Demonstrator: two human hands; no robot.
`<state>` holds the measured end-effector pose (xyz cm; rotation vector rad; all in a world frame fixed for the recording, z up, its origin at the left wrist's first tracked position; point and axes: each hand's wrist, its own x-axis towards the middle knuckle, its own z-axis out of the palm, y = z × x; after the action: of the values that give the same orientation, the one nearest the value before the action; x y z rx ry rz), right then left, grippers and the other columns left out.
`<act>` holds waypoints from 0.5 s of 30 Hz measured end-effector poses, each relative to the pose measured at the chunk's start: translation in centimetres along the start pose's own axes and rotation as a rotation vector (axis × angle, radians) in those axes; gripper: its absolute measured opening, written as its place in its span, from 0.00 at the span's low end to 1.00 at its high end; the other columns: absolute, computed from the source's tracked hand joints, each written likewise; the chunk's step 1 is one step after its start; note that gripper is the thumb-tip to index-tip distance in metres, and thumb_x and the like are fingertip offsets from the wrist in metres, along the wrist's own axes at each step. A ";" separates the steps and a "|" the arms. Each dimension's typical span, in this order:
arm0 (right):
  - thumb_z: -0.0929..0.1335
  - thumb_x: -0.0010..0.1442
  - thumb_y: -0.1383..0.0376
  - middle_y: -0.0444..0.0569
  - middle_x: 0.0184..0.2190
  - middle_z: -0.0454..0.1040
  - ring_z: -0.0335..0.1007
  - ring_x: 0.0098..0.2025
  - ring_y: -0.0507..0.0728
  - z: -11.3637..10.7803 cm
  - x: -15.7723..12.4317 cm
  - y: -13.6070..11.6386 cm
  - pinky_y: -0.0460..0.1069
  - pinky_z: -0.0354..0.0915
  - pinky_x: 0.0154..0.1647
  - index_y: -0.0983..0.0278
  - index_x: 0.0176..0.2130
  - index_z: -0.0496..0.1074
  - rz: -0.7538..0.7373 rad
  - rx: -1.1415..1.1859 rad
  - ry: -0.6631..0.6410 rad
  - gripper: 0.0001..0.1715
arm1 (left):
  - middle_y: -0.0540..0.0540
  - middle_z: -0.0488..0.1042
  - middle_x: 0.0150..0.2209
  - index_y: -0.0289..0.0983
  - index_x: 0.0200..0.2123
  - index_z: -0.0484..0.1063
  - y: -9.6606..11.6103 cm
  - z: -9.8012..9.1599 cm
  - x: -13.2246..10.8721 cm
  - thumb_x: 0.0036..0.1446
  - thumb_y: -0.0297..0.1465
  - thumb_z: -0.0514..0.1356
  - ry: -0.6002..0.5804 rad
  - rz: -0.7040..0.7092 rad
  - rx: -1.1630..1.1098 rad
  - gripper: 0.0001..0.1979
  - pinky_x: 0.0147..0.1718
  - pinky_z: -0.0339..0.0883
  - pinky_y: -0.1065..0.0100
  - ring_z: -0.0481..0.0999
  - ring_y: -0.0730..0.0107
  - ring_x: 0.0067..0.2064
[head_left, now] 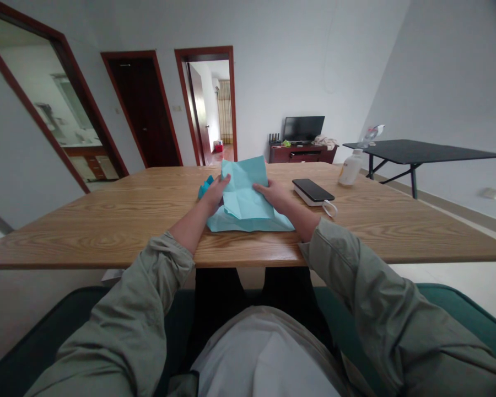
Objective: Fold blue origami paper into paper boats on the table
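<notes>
Between my two hands I hold up a creased sheet of light blue paper (248,190), tilted toward me. My left hand (216,193) grips its left edge, thumb on the front. At the right edge my right hand (275,194) pinches it the same way, thumb on the near face. The fingers behind the paper are hidden. Beneath it another light blue sheet (252,224) lies on the wooden table (128,220). A darker blue crumpled or folded piece (205,186) shows just beyond my left hand; its kind I cannot make out.
Right of my hands, a black phone (313,190) rests on a white box or block, with a white cable (329,208) beside it. A white bottle (350,167) stands farther right. Beyond are a black folding table (421,151) and a television (303,129) on a low cabinet.
</notes>
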<state>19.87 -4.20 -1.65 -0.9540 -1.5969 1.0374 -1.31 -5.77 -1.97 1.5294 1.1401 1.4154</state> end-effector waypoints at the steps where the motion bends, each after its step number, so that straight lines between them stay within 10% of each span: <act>1: 0.71 0.57 0.60 0.52 0.46 0.79 0.76 0.42 0.56 0.0 0.0 0.0 0.54 0.72 0.47 0.65 0.46 0.75 0.001 0.000 -0.008 0.18 | 0.43 0.78 0.42 0.40 0.53 0.65 0.0 0.0 0.0 0.58 0.45 0.60 -0.009 -0.004 -0.064 0.24 0.36 0.73 0.62 0.79 0.63 0.37; 8: 0.72 0.57 0.61 0.54 0.46 0.79 0.76 0.40 0.57 -0.2 -0.3 -0.3 0.55 0.73 0.47 0.66 0.46 0.75 0.067 -0.005 -0.041 0.18 | 0.44 0.78 0.40 0.39 0.52 0.65 0.1 -0.4 0.0 0.47 0.34 0.68 0.037 -0.059 -0.084 0.29 0.32 0.74 0.63 0.78 0.65 0.32; 15: 0.77 0.51 0.60 0.53 0.46 0.80 0.77 0.40 0.59 -1.7 0.1 1.0 0.53 0.74 0.43 0.63 0.44 0.77 0.266 0.001 -0.372 0.21 | 0.40 0.79 0.40 0.37 0.43 0.74 0.0 -0.8 -0.5 0.42 0.40 0.70 0.052 -0.094 -0.014 0.24 0.33 0.74 0.62 0.79 0.59 0.36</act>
<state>21.60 -3.46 -2.22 -1.0364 -1.7995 1.4675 -2.10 -6.22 -2.07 1.4183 1.2144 1.4042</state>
